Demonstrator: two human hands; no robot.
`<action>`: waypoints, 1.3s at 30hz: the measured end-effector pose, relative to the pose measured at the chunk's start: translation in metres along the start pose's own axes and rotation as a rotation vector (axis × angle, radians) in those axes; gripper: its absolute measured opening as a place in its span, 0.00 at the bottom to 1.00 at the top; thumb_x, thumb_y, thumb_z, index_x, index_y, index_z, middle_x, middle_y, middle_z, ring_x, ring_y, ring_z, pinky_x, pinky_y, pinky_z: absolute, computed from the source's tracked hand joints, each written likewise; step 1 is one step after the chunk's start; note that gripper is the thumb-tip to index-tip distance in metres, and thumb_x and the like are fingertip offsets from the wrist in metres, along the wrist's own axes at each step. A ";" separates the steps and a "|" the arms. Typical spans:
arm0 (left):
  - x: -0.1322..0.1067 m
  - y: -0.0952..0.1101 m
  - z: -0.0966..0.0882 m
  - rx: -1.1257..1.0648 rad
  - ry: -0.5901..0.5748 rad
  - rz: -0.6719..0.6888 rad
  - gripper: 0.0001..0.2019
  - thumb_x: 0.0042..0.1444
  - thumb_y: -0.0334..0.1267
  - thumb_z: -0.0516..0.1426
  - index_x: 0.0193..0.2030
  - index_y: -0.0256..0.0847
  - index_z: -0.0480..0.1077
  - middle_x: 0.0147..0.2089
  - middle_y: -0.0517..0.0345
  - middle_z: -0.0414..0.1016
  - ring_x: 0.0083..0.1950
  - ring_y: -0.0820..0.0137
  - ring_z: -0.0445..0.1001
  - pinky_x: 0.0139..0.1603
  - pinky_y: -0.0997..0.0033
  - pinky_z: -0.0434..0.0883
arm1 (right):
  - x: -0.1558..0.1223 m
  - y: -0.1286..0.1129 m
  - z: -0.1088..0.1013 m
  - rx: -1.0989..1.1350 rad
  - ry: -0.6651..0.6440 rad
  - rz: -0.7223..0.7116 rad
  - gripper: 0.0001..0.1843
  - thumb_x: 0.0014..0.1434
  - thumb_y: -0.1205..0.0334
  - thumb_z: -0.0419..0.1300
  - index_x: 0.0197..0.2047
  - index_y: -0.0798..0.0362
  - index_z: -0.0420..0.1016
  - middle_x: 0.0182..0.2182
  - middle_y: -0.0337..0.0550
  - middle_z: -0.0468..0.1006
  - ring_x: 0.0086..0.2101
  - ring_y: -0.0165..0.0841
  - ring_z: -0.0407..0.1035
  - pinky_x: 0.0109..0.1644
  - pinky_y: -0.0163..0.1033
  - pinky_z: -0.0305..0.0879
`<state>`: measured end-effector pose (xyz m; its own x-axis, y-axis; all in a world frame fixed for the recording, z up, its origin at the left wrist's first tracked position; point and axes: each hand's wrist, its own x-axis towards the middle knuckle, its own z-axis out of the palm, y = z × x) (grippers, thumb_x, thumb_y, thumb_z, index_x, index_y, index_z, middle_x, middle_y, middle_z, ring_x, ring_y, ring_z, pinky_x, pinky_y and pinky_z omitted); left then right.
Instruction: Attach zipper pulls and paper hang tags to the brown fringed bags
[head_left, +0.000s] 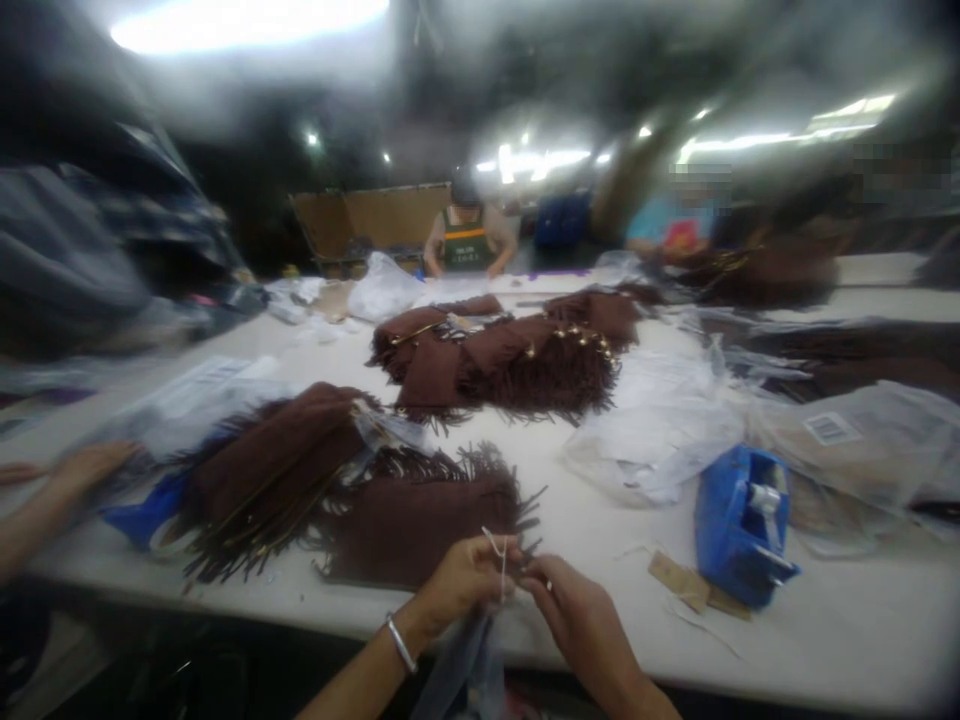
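Observation:
A thin white string (496,548) loops over the fingers of my left hand (466,578), which is closed in a pinch on it. Close beside it, the fingertips of my right hand (576,605) are pinched together; what lies between them is too small to make out. Below my hands hangs a translucent plastic bag (466,672), partly hidden by the left wrist. Just beyond my hands, a brown fringed fabric piece (427,520) lies flat near the table edge. Left of it rests a stack of brown fringed pieces (281,455) with gold zips.
A blue tape dispenser (739,525) stands at the right beside brown card tags (679,580). More brown fringed pieces (517,360) lie mid-table, with clear plastic bags (652,430) to their right. Another person's hand (94,465) reaches in at left; a person in a green apron (466,245) is opposite.

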<state>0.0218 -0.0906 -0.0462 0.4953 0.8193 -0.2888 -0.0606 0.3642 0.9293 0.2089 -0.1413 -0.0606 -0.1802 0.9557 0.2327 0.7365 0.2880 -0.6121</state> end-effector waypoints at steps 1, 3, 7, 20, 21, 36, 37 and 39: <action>-0.001 0.004 0.003 0.092 -0.033 0.050 0.28 0.42 0.32 0.66 0.54 0.38 0.71 0.47 0.51 0.76 0.31 0.74 0.70 0.30 0.76 0.65 | 0.005 -0.006 -0.003 0.091 -0.013 0.030 0.08 0.65 0.62 0.52 0.41 0.49 0.72 0.34 0.41 0.78 0.34 0.33 0.73 0.37 0.35 0.64; -0.003 0.013 0.008 0.337 -0.066 0.185 0.23 0.44 0.30 0.64 0.51 0.39 0.73 0.44 0.54 0.77 0.39 0.68 0.72 0.39 0.72 0.67 | 0.015 -0.017 -0.008 0.252 -0.033 0.066 0.09 0.62 0.63 0.53 0.41 0.49 0.74 0.36 0.41 0.79 0.37 0.34 0.72 0.41 0.37 0.65; -0.007 0.027 0.010 0.702 -0.003 0.328 0.16 0.49 0.32 0.61 0.47 0.43 0.74 0.46 0.57 0.77 0.47 0.63 0.73 0.49 0.69 0.66 | 0.032 -0.027 -0.011 0.585 -0.144 0.153 0.11 0.57 0.64 0.55 0.39 0.50 0.77 0.34 0.39 0.79 0.31 0.32 0.70 0.35 0.35 0.63; 0.006 -0.001 -0.009 0.211 0.229 0.099 0.11 0.50 0.42 0.63 0.32 0.34 0.73 0.23 0.61 0.71 0.18 0.79 0.61 0.19 0.79 0.56 | 0.003 0.015 0.009 1.419 -0.223 0.659 0.14 0.54 0.51 0.63 0.35 0.53 0.73 0.29 0.36 0.70 0.26 0.22 0.59 0.24 0.26 0.50; 0.005 -0.001 -0.015 0.152 0.275 0.103 0.12 0.51 0.43 0.63 0.32 0.34 0.73 0.22 0.61 0.71 0.17 0.80 0.59 0.19 0.80 0.53 | 0.002 0.020 0.013 1.323 -0.220 0.688 0.16 0.53 0.49 0.63 0.34 0.54 0.73 0.27 0.35 0.70 0.23 0.22 0.58 0.23 0.26 0.49; -0.062 0.003 -0.094 0.903 0.721 0.384 0.20 0.60 0.41 0.55 0.59 0.43 0.63 0.62 0.45 0.64 0.61 0.57 0.66 0.58 0.52 0.67 | -0.009 -0.032 0.016 0.122 -0.274 -0.251 0.31 0.55 0.75 0.49 0.60 0.46 0.62 0.58 0.46 0.66 0.54 0.37 0.63 0.55 0.42 0.61; -0.066 -0.002 -0.090 1.088 0.597 0.393 0.22 0.60 0.39 0.54 0.62 0.45 0.61 0.65 0.46 0.61 0.64 0.56 0.61 0.62 0.49 0.64 | -0.011 -0.036 0.019 0.049 -0.330 -0.306 0.33 0.53 0.75 0.50 0.61 0.46 0.61 0.59 0.47 0.65 0.54 0.38 0.62 0.56 0.44 0.61; -0.070 -0.009 -0.080 1.363 0.347 0.376 0.27 0.59 0.36 0.55 0.65 0.47 0.57 0.68 0.49 0.57 0.69 0.55 0.54 0.66 0.45 0.57 | -0.012 -0.040 0.022 -0.060 -0.405 -0.342 0.31 0.52 0.74 0.53 0.59 0.48 0.63 0.56 0.49 0.67 0.50 0.40 0.63 0.54 0.45 0.61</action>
<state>-0.0815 -0.1157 -0.0528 0.3940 0.9052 0.1592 0.8140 -0.4240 0.3970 0.1669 -0.1628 -0.0558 -0.6452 0.7582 0.0940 0.6255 0.5948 -0.5050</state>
